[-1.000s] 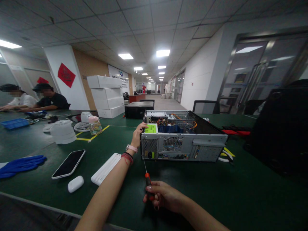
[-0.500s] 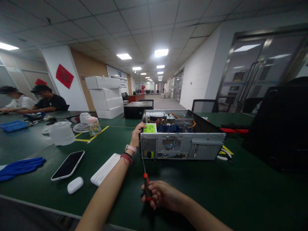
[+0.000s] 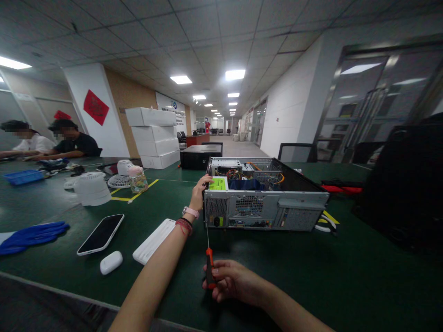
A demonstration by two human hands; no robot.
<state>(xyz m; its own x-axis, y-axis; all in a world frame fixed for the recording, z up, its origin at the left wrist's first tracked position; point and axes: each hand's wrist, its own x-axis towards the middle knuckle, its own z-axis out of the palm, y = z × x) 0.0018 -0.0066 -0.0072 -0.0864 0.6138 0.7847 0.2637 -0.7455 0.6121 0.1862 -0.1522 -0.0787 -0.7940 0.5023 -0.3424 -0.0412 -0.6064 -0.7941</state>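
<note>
The right hand (image 3: 235, 279) is in front of the case (image 3: 299, 222), with its fingers closed round the handle of the driver (image 3: 210, 269). The handle has just rolled a bit — it stands straighter now and shows a new side. The tip stays at the low left corner of the case, so it looks like a small turn is going on there. If a screw is there, it is too small to see.

The left hand (image 3: 200, 189) is well apart from the right one, its fingers still over the top left corner of the case, by the green label (image 3: 218, 183). Its thumb is hidden, so I cannot tell if it grips or just rests.

The table (image 3: 273, 263) has its near edge well in front of the case, with bare green top for the right hand to move on, most of all to the right. Left of the case it is tighter — the pod (image 3: 111, 263), slab (image 3: 154, 242) and phone (image 3: 101, 234) sit near the left arm. A white loop (image 3: 327, 227) pokes out at the right side of the case. A black box (image 3: 197, 159) sits behind it.
</note>
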